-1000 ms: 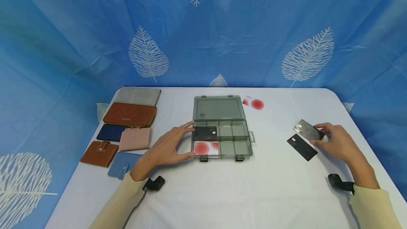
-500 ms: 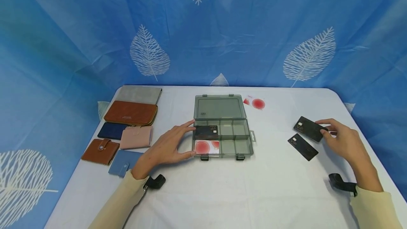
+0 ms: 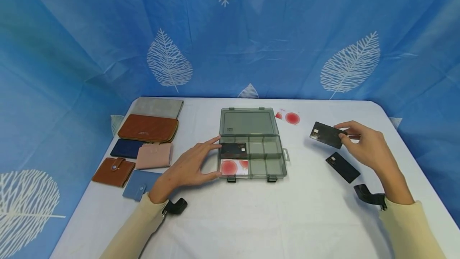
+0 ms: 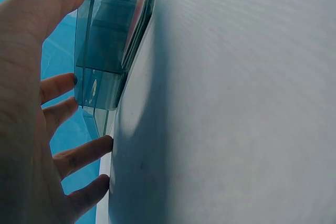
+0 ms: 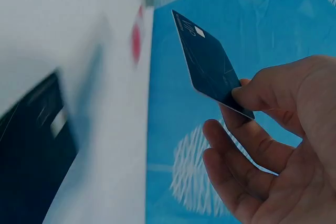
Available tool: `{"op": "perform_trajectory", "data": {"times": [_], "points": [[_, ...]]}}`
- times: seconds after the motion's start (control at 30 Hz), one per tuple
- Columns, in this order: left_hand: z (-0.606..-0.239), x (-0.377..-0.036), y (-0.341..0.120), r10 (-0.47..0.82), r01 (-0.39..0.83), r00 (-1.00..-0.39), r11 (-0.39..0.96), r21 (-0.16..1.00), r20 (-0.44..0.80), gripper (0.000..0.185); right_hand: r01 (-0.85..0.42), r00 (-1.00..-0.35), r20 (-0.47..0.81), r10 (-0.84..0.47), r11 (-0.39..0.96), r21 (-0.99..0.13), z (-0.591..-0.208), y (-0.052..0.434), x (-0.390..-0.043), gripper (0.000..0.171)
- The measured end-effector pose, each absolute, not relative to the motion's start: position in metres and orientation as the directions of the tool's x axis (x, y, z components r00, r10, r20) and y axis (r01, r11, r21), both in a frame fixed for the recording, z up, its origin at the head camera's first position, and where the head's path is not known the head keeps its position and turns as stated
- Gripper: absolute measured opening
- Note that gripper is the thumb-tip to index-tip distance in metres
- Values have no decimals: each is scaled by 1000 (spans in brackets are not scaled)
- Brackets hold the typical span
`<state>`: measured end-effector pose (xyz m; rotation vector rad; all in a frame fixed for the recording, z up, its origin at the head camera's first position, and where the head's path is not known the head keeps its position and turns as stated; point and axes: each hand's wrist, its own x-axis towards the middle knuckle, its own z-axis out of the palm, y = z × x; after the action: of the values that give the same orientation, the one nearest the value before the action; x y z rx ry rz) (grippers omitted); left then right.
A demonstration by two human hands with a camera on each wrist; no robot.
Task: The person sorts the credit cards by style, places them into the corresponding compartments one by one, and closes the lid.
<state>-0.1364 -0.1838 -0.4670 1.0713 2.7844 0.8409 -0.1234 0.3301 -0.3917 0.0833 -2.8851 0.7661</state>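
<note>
My right hand (image 3: 361, 147) pinches a black card (image 3: 326, 134) by its right end and holds it in the air, right of the box; in the right wrist view thumb and forefinger clamp the black card (image 5: 210, 66). A second black card (image 3: 342, 166) lies flat on the table below it. My left hand (image 3: 188, 167) rests with straight fingers against the left side of the open grey plastic organiser box (image 3: 276, 168), thumb at its front corner. The box (image 4: 105, 51) holds a black card (image 3: 232, 150) and a red-and-white card (image 3: 232, 167) in its left compartments.
Several wallets lie at the table's left: a grey one (image 3: 158, 107), a brown zip one (image 3: 148, 128), a navy one (image 3: 125, 148), a pink one (image 3: 154, 156), a brown snap one (image 3: 112, 171), a light blue one (image 3: 139, 185). Red-spotted cards (image 3: 288, 116) lie behind the box.
My right hand has lifted the black card off the table and carried it up and to the left, toward the box. The left hand and the box have stayed put.
</note>
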Motion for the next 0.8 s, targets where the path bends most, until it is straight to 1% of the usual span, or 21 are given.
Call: {"op": "perform_trajectory", "data": {"times": [0.23, 0.4, 0.6, 0.8], "points": [[-466, -136, -183, 637, 617, -756, 612, 495, 154, 86, -152, -984, 164, -76, 841, -519, -376, 287, -140, 30], [-466, -137, -183, 636, 621, -755, 613, 489, 161, 85, -231, -971, 171, -165, 822, -521, -370, 257, -153, 29], [-465, -137, -183, 635, 615, -758, 616, 493, 152, 85, -337, -941, 194, -276, 777, -532, -374, 226, -166, 28], [-464, -136, -182, 630, 609, -763, 625, 489, 145, 85, -356, -933, 161, -322, 761, -542, -383, 200, -171, 27]]}}
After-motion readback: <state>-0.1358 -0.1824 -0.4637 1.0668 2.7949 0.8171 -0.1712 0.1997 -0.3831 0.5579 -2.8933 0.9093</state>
